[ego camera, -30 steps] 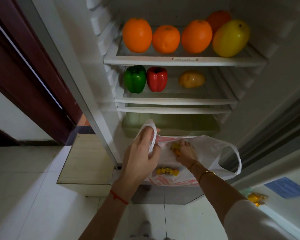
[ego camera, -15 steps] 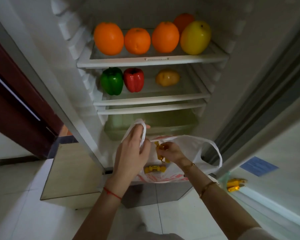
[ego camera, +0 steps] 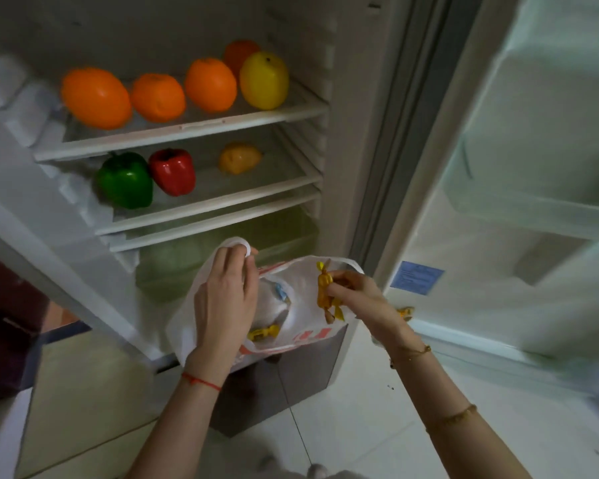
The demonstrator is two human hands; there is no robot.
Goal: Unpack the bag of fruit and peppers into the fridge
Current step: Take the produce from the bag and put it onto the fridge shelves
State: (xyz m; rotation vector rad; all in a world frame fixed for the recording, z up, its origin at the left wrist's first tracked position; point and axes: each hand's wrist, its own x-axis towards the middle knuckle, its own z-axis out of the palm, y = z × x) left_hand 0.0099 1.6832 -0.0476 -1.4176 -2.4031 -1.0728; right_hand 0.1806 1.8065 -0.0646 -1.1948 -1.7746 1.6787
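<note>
Yellow wrapped candy [ego camera: 325, 288] pinched in right grip [ego camera: 357, 294]; left grip [ego camera: 225, 299] clutches bag [ego camera: 301, 316] handle.

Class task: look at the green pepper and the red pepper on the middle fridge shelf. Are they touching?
Cannot tell. In the head view the red pepper overlaps the green pepper with no visible gap, but one may simply sit behind the other.

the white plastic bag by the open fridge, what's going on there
A person is unpacking the white plastic bag at the open fridge. The left hand grips one bag handle, holding the bag open, while the right hand pinches a gold-wrapped twist candy just above the bag's mouth. A yellow-wrapped candy is in the bag. Oranges and a yellow fruit sit on the top shelf, peppers on the one below.
</note>
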